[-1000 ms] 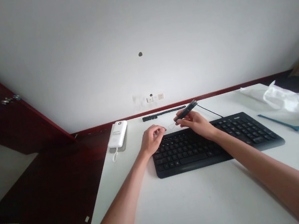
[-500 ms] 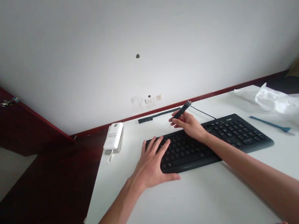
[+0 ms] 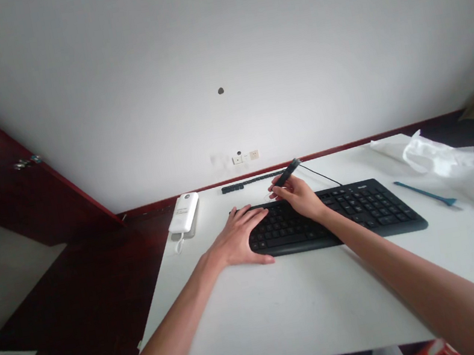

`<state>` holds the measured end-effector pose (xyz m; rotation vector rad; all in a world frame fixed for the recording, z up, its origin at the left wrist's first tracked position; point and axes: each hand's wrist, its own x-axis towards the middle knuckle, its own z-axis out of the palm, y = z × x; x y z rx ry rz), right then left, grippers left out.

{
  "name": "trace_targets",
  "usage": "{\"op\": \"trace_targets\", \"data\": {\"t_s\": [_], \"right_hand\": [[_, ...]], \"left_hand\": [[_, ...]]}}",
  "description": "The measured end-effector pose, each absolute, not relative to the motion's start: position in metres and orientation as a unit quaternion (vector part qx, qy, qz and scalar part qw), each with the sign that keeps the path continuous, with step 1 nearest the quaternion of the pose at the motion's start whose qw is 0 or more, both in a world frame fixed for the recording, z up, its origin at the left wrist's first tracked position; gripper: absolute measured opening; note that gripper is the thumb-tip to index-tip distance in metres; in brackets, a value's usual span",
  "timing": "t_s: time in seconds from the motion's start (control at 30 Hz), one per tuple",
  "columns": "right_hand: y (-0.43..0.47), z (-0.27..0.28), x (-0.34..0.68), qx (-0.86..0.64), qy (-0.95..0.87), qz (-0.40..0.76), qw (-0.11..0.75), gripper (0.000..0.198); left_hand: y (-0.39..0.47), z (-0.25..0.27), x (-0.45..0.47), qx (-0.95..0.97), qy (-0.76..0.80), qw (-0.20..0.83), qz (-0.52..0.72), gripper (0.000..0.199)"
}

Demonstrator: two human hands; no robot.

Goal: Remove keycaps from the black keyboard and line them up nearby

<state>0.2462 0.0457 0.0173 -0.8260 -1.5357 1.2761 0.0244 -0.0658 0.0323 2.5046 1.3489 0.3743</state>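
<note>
A black keyboard (image 3: 291,240) lies on the white table (image 3: 283,310). My left hand (image 3: 242,236) rests over its left end, fingers stretched across the keys and the thumb along the front edge. Above the middle of the keyboard, my right hand (image 3: 299,196) is closed around a black keycap puller (image 3: 288,173). Thin wire loops stick out from the puller's lower end; its tip is partly behind the fingers. Behind the keyboard lies a row of loose black keycaps (image 3: 233,188). My right hand and forearm hide some of the keys.
A white handheld device (image 3: 184,212) with a strap lies at the table's left. A blue brush (image 3: 426,193) and a crumpled white plastic bag (image 3: 460,169) lie to the right. The keyboard's cable (image 3: 321,173) runs toward the back. A dark red door (image 3: 11,174) stands at far left.
My left fingers have drawn closer together and lie lower over the keyboard's left end. My right hand keeps the keycap puller in nearly the same place. The view has shifted slightly.
</note>
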Motion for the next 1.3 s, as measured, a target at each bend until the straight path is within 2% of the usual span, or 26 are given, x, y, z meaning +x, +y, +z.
{"op": "trace_targets", "data": {"t_s": [0.2, 0.37, 0.57, 0.9, 1.1, 1.3], "right_hand": [[0.046, 0.015, 0.247, -0.339, -0.614, 0.534, 0.473, 0.041], [0.045, 0.017, 0.247, -0.343, -0.608, 0.542, 0.468, 0.040], [0.043, 0.021, 0.247, -0.347, -0.604, 0.556, 0.453, 0.040], [0.041, 0.028, 0.251, -0.310, -0.625, 0.585, 0.414, 0.036], [0.040, 0.029, 0.250, -0.316, -0.632, 0.586, 0.398, 0.032], [0.040, 0.026, 0.250, -0.311, -0.652, 0.576, 0.381, 0.028]], "left_hand": [[-0.059, 0.033, 0.035, 0.837, 0.498, 0.114, 0.197, 0.109], [-0.054, 0.028, 0.040, 0.771, 0.559, 0.109, 0.286, 0.061], [-0.055, 0.023, 0.037, 0.768, 0.557, 0.108, 0.297, 0.045], [-0.068, 0.023, 0.045, 0.780, 0.566, 0.057, 0.261, 0.044], [-0.068, 0.029, 0.051, 0.799, 0.551, 0.041, 0.239, 0.051], [-0.067, 0.030, 0.052, 0.801, 0.528, 0.075, 0.272, 0.047]]}}
